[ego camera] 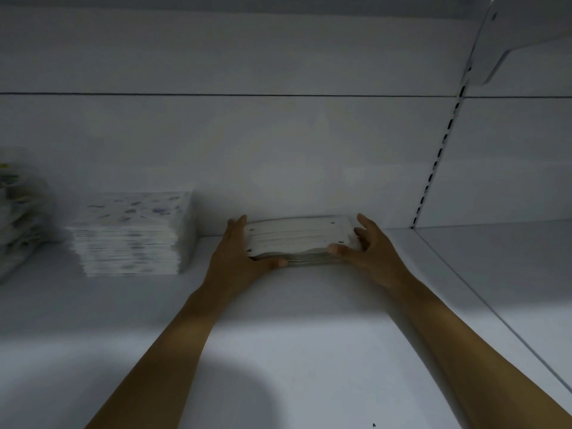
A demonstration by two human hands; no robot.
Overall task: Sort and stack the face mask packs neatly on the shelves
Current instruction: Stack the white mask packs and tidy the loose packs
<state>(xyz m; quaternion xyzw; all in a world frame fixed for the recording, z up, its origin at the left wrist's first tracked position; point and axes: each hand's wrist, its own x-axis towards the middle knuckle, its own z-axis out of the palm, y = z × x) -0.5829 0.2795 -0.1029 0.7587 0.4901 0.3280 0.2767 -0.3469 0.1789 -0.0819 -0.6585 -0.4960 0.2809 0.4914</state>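
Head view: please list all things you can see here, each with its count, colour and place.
plain mask stack: one, white, shelf centre near the back wall, held at both ends
patterned mask stack: one, white with bluish specks, left of it, taller
blurred packs: count unclear, pale, far left edge
shelf: one, white
slotted upright: one, white, right
left hand: fingers along the stack's left end
right hand: fingers curled round its right end
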